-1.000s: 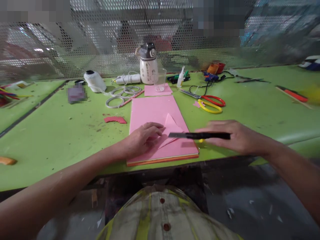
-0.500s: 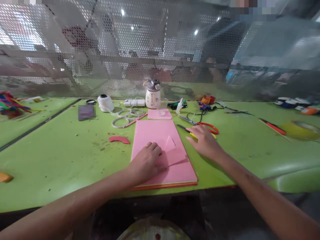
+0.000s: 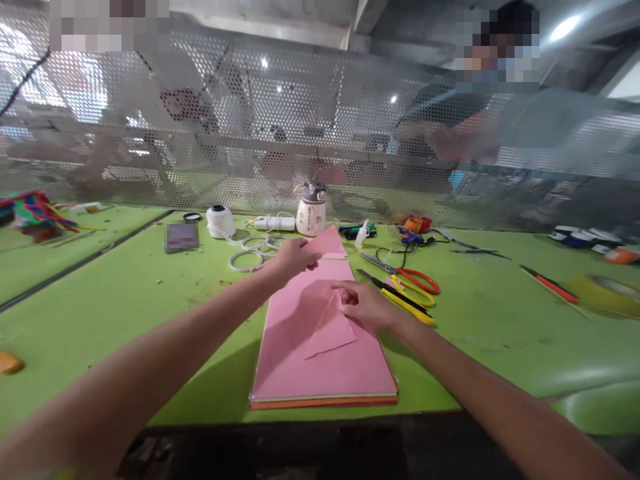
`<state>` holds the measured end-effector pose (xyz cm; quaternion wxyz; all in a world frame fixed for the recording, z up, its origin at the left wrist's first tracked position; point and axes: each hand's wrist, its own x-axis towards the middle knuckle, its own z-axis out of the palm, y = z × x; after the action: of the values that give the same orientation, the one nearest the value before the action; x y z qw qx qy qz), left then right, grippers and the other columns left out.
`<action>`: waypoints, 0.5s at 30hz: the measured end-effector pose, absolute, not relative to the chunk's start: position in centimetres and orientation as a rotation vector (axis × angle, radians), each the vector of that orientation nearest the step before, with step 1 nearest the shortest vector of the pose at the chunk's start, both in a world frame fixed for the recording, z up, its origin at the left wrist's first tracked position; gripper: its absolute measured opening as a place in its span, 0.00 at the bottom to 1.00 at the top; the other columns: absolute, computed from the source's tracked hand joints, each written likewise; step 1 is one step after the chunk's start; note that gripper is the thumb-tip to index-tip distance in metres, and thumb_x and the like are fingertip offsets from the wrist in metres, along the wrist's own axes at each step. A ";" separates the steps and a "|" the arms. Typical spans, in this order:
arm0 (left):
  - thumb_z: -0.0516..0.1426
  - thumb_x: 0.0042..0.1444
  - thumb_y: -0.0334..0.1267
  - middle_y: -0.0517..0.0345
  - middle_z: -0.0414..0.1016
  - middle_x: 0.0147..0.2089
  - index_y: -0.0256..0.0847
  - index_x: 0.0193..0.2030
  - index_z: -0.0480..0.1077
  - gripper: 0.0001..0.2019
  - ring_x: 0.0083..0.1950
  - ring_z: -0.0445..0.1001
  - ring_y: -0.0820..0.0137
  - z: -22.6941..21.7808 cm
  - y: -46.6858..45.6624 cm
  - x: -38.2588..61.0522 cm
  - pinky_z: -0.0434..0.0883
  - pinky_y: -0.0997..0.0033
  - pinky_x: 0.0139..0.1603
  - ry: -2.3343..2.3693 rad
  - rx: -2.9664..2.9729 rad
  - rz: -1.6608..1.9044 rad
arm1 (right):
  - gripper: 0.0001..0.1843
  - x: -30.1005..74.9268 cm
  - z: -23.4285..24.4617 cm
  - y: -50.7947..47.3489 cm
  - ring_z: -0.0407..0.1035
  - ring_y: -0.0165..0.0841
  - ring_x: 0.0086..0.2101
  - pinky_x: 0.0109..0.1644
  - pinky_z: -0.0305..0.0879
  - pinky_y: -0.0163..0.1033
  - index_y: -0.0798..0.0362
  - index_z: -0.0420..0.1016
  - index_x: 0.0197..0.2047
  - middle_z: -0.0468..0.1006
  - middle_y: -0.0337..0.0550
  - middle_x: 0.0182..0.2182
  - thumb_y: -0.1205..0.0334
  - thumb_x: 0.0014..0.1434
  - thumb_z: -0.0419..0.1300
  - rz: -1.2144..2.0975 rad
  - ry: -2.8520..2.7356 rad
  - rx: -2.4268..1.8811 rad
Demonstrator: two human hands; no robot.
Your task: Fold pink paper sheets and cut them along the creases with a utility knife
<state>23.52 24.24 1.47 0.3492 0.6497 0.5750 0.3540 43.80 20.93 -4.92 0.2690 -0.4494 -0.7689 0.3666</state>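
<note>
Over the far end of a stack of pink paper sheets (image 3: pixel 285 367), my left hand (image 3: pixel 296 259) is closed on a smaller pink paper piece (image 3: pixel 331 241), whose far corner tilts up. My right hand (image 3: pixel 369 305) pinches the top of a cut pink paper piece (image 3: pixel 334 328) with slanted sides, lying over the stack. Just beyond that hand lie a yellow utility knife (image 3: pixel 407 305) and scissors (image 3: pixel 419 281) with red handles. The fingertips of my left hand are partly hidden.
A white bottle with a grey lid (image 3: pixel 311 212), a small glue bottle (image 3: pixel 363 235), white rings (image 3: pixel 246 260) and a thread spool (image 3: pixel 220 222) stand or lie toward the back. A perforated metal screen (image 3: pixel 250 153) borders the green table (image 3: pixel 200 360). A person is beyond it.
My left hand has moved forward from the stack to the smaller pink piece. My right hand has come left from the cutter and now pinches the cut piece. The clear cup no longer shows.
</note>
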 end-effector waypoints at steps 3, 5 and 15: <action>0.62 0.58 0.38 0.49 0.80 0.36 0.33 0.46 0.73 0.13 0.34 0.77 0.69 1.8 27.2 27.2 0.69 0.75 0.32 1.431 1.713 0.884 | 0.30 43.4 -4.8 20.9 0.64 0.28 0.27 0.33 0.62 0.35 0.57 0.75 0.58 0.67 0.33 0.26 0.69 0.50 0.59 1.137 -1.941 -1.145; 0.63 0.57 0.41 0.46 0.81 0.42 0.33 0.52 0.72 0.19 0.40 0.78 0.65 1.7 27.9 28.4 0.71 0.73 0.36 1.433 1.743 0.871 | 0.31 43.8 -4.4 20.6 0.65 0.28 0.28 0.34 0.63 0.35 0.55 0.73 0.59 0.68 0.34 0.27 0.66 0.50 0.60 1.218 -1.860 -1.102; 0.59 0.59 0.45 0.47 0.80 0.35 0.30 0.52 0.74 0.21 0.34 0.79 0.62 -3.2 20.0 24.0 0.76 0.65 0.36 1.370 1.789 0.593 | 0.33 44.4 -3.6 21.2 0.65 0.27 0.24 0.32 0.62 0.35 0.57 0.72 0.58 0.68 0.28 0.22 0.67 0.45 0.65 1.320 -1.584 -1.089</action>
<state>23.97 20.02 -3.20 0.3949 0.7055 0.5401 0.2339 44.41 21.16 -3.59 0.3940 -0.4294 -0.6243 0.5202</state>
